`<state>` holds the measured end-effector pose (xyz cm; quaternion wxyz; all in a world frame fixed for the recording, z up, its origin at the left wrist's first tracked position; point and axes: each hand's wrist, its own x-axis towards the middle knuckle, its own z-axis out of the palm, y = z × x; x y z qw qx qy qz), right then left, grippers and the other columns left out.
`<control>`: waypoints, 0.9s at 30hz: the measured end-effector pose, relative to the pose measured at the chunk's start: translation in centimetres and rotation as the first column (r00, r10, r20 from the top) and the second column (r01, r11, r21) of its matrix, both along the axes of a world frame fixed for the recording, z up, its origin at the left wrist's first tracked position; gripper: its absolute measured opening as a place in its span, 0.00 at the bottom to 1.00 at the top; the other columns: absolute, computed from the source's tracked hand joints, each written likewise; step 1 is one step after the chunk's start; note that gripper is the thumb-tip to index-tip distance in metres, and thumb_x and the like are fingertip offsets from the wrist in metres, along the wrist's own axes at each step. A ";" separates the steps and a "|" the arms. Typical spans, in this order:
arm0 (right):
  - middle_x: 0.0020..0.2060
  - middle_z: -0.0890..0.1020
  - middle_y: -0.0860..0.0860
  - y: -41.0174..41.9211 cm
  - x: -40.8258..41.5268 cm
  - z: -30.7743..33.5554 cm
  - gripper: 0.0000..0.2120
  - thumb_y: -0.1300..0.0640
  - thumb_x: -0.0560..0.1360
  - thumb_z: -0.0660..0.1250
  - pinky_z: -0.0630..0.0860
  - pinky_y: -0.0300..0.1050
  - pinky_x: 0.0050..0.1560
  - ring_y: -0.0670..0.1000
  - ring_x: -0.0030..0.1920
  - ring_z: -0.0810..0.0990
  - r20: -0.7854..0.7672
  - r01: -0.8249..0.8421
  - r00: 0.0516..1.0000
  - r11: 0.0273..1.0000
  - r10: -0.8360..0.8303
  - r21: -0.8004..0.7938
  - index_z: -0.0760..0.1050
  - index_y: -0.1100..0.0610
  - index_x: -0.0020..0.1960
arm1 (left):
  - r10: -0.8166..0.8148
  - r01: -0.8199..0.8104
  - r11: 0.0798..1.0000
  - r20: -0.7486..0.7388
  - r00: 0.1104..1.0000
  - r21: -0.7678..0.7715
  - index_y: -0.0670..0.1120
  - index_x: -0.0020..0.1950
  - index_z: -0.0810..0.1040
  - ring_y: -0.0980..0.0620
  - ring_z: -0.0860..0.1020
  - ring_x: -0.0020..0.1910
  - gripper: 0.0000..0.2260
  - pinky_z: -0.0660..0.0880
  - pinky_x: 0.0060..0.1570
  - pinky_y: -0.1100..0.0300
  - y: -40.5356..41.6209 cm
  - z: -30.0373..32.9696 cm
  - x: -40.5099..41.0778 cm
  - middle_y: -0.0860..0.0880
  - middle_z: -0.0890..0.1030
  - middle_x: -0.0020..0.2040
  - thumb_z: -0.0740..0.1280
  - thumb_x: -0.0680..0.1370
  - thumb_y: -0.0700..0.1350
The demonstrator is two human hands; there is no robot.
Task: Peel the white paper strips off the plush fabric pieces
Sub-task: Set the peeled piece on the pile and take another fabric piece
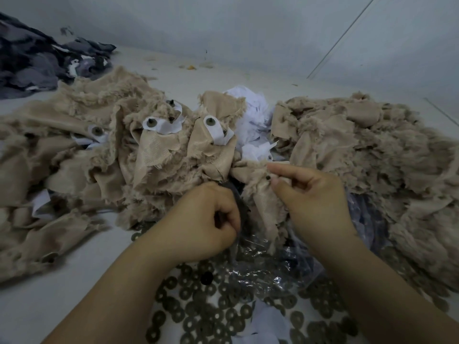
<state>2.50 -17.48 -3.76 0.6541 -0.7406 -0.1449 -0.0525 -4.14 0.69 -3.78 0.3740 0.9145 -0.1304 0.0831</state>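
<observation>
A beige plush fabric piece [260, 194] hangs between my hands at the centre. My right hand [310, 192] pinches its upper edge beside a small dark stud [268, 178]. My left hand [208, 219] is curled into a fist just left of it, gripping a dark bit at the piece's lower edge; what it holds is mostly hidden. Several plush pieces to the left carry white paper strips [161, 126] [218, 134] with dark round eye studs through them. A heap of loose white paper strips [250, 120] lies behind my hands.
A pile of beige plush pieces [372, 150] fills the right side, another [62, 157] the left. Several dark ring washers [198, 311] and a clear plastic bag [268, 269] lie near the front. Dark grey fabric [37, 60] sits at the back left, by the wall.
</observation>
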 end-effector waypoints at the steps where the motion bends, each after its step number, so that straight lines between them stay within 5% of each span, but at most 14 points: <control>1: 0.35 0.87 0.49 0.0 0.0 -0.1 0.14 0.62 0.76 0.72 0.79 0.46 0.40 0.62 0.35 0.81 -0.006 0.003 1.000 1.000 -0.003 -0.003 0.84 0.43 0.44 | -0.022 0.023 0.999 -0.012 1.000 0.030 0.51 0.34 0.83 0.58 0.77 0.44 0.06 0.75 0.46 0.64 -0.2 -0.1 -0.1 0.58 0.80 0.36 0.67 0.64 0.42; 4: 0.37 0.87 0.46 0.3 -0.2 0.0 0.14 0.61 0.76 0.72 0.83 0.58 0.46 0.67 0.44 0.82 -0.019 -0.003 1.000 0.999 0.002 -0.039 0.84 0.42 0.44 | 0.017 -0.017 0.998 -0.002 1.000 0.060 0.49 0.33 0.82 0.57 0.77 0.41 0.06 0.76 0.43 0.58 -0.3 -0.3 -0.2 0.56 0.78 0.35 0.65 0.64 0.43; 8: 0.40 0.86 0.38 0.4 -0.5 0.0 0.15 0.62 0.76 0.72 0.83 0.46 0.43 0.60 0.42 0.84 -0.016 -0.030 0.999 0.999 0.030 -0.041 0.84 0.41 0.43 | 0.196 -0.197 0.970 0.020 0.980 0.142 0.46 0.29 0.78 0.55 0.76 0.35 0.06 0.77 0.37 0.51 0.8 -0.7 0.3 0.53 0.77 0.33 0.64 0.66 0.42; 15: 0.47 0.87 0.45 0.7 -1.0 -0.3 0.12 0.63 0.75 0.72 0.78 0.31 0.37 0.47 0.39 0.85 -0.051 -0.066 0.997 0.997 0.063 -0.048 0.85 0.45 0.47 | 0.242 -0.231 0.925 0.001 0.970 0.302 0.50 0.39 0.82 0.56 0.75 0.42 0.04 0.77 0.43 0.54 0.3 -0.6 0.0 0.57 0.76 0.41 0.70 0.70 0.42; 21: 0.32 0.83 0.35 0.5 -0.8 -0.8 0.12 0.63 0.76 0.72 0.76 0.33 0.33 0.48 0.29 0.78 -0.062 -0.067 0.996 0.995 0.062 -0.078 0.85 0.46 0.47 | 0.282 -0.284 0.847 0.074 0.957 0.448 0.50 0.35 0.76 0.55 0.74 0.35 0.06 0.76 0.37 0.54 -0.1 -0.6 -0.6 0.54 0.76 0.35 0.67 0.71 0.50; 23: 0.28 0.80 0.32 0.4 -0.6 -1.0 0.11 0.63 0.76 0.72 0.75 0.30 0.30 0.40 0.27 0.76 -0.043 -0.071 0.997 0.993 0.068 -0.090 0.85 0.47 0.48 | 0.291 -0.299 0.855 0.085 0.953 0.423 0.49 0.33 0.75 0.56 0.73 0.32 0.09 0.76 0.34 0.54 -0.2 -0.5 -0.7 0.53 0.75 0.31 0.66 0.71 0.51; 27: 0.26 0.82 0.41 0.2 -0.4 -0.7 0.11 0.62 0.76 0.71 0.74 0.34 0.28 0.44 0.26 0.72 -0.020 -0.058 0.998 0.994 0.056 -0.097 0.84 0.45 0.47 | 0.166 -0.198 0.965 0.186 0.968 0.171 0.50 0.35 0.78 0.58 0.73 0.35 0.06 0.73 0.36 0.62 -0.6 0.2 -0.6 0.57 0.75 0.33 0.70 0.71 0.46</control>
